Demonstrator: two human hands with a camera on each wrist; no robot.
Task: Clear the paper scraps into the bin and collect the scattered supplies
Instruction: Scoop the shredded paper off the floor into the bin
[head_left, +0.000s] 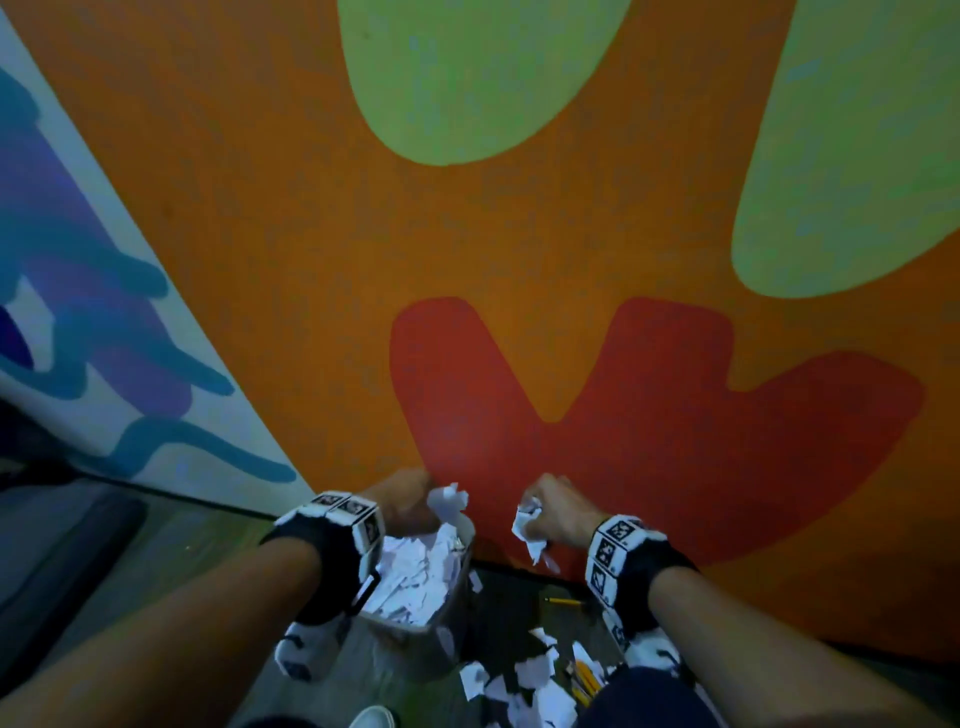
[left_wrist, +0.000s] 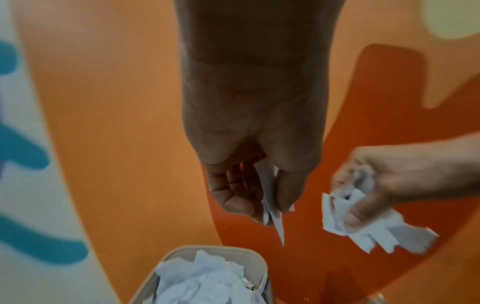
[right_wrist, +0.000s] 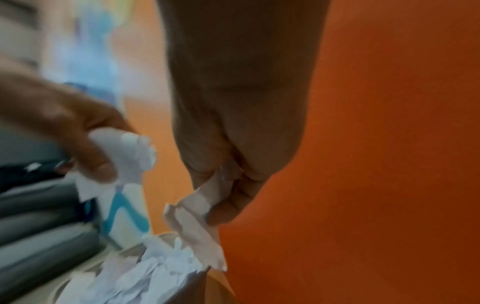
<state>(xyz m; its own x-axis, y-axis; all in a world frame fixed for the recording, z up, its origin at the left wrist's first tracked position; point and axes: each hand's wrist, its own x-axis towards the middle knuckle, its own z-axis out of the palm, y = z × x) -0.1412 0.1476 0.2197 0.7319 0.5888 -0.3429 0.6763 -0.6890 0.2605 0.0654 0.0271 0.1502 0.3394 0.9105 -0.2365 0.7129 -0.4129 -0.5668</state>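
A grey bin (head_left: 452, 642) full of white paper scraps (head_left: 410, 577) stands on the floor by an orange wall. My left hand (head_left: 410, 501) hovers over the bin's far rim and pinches a few white scraps (left_wrist: 270, 201) between thumb and fingers. To the right of the bin, my right hand (head_left: 556, 512) grips a crumpled bunch of scraps (head_left: 527, 525), whose ends hang below the fist (right_wrist: 197, 224). Both hands are raised above the bin (left_wrist: 215, 273). More torn scraps (head_left: 524, 680) and yellow pencils (head_left: 584, 678) lie on the dark floor near my knee.
The orange, red and green painted wall (head_left: 519, 260) rises directly behind the bin. One yellow pencil (head_left: 563, 601) lies by the wall base. A grey ribbed object (right_wrist: 39, 226) sits left of the bin. A white shoe tip (head_left: 371, 717) shows at the bottom.
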